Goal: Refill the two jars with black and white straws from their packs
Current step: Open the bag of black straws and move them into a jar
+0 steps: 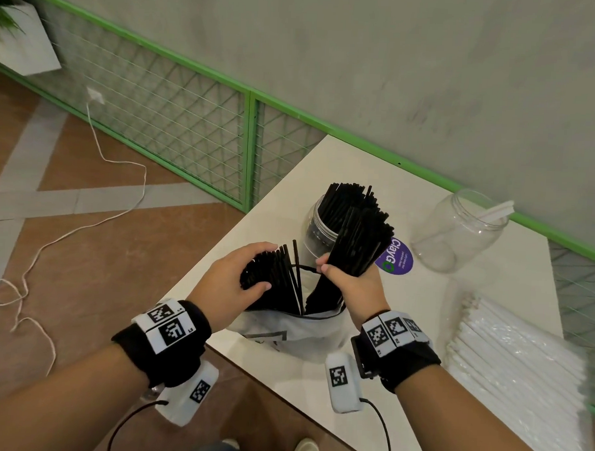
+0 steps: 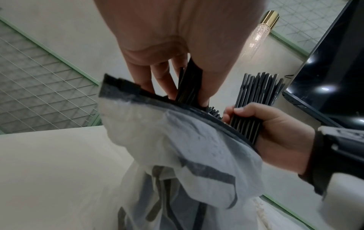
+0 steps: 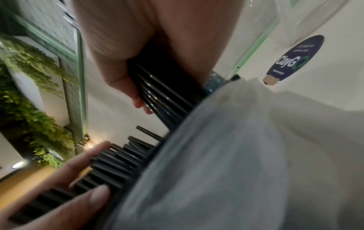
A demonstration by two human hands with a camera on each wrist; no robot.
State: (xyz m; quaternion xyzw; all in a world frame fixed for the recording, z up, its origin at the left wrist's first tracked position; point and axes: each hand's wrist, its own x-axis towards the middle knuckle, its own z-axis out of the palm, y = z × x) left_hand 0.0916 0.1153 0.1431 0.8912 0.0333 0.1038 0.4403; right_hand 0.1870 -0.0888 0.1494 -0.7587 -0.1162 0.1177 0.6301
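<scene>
A white plastic pack [image 1: 295, 331] of black straws stands open on the table corner. My left hand [image 1: 243, 274] curls over the tops of the black straws [image 1: 273, 282] still in the pack. My right hand [image 1: 348, 282] grips a separate bundle of black straws [image 1: 360, 241], partly lifted out of the pack and fanned upward. Behind it stands a clear jar [image 1: 318, 226] holding black straws. A second clear jar [image 1: 459, 232], farther right, holds a few white straws [image 1: 494, 210]. In the left wrist view my right hand [image 2: 262, 124] holds its bundle [image 2: 254, 101] above the pack's rim [image 2: 197, 112].
A pack of white straws [image 1: 518, 364] lies at the table's right edge. A purple round sticker [image 1: 395, 257] is on the white table [image 1: 422, 299]. A green mesh fence [image 1: 191, 118] runs behind. A white cable [image 1: 85, 223] trails over the floor at left.
</scene>
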